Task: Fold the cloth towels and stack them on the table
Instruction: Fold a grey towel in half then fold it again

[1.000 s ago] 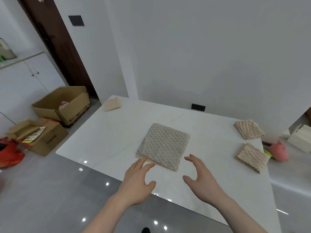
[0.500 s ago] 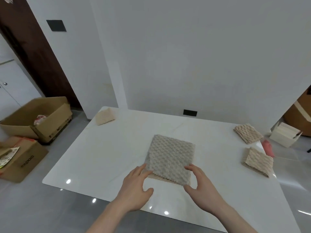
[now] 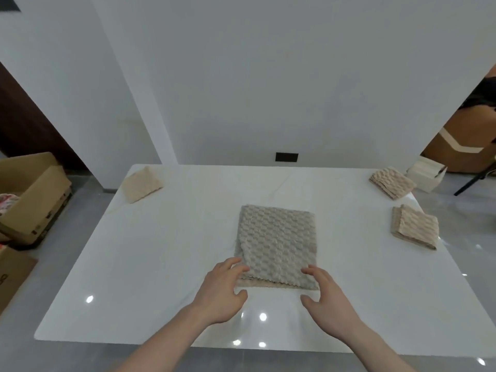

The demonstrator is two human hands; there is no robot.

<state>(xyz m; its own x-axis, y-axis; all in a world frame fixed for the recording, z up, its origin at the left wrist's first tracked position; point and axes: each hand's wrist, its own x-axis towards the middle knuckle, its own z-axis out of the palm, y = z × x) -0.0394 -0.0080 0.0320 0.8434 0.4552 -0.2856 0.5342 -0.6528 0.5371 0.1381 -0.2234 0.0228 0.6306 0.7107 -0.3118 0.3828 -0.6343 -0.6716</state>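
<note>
Both hands lie loosely spread at the near edge of the grey towel (image 3: 276, 244), grasping nothing: the left hand (image 3: 221, 291) rests its straight fingertips (image 3: 239, 267) on the towel's near left corner, thumb apart on the table (image 3: 150, 264), and the right hand (image 3: 328, 299) touches the near right corner with relaxed fingers, thumb held off to the side. The grey towel lies flat, folded into a rectangle, in the middle of the table, its long axis running from the person toward the far wall and its zigzag-cut edge nearest the hands; a beige layer (image 3: 265, 284) shows just beneath that edge. Far left of the grey towel sits a cream towel (image 3: 141, 184); far right lies one tan folded towel (image 3: 392, 183), and nearer on that side another tan towel (image 3: 415, 226), both well apart from it. A cardboard box (image 3: 29, 194) stands on the floor beyond the table's left side; its printing cannot be read.
</note>
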